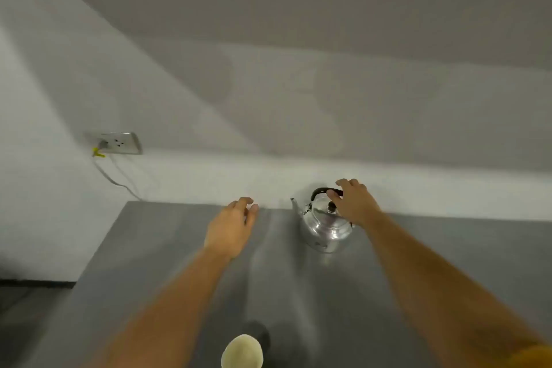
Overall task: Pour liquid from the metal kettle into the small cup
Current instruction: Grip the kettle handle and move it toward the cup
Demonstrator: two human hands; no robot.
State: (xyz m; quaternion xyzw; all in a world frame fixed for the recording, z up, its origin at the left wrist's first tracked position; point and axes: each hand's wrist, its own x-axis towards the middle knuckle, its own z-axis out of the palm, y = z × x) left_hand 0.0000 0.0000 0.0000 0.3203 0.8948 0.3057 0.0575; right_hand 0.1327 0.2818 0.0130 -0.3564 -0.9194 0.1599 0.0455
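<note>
1. The small cup [242, 351] stands nearest on the grey table [149, 293], cut off by the bottom edge, contents indiscernible.
2. The left hand [231, 225] hovers, fingers loosely spread, empty.
3. The right hand [352, 203] curls onto the black handle of the metal kettle [325, 225], lid on, near the wall.

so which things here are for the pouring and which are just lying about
For the job: kettle, right hand at its handle; cup at the near edge; left hand, empty.

Lying about: wall socket, its cord.
</note>
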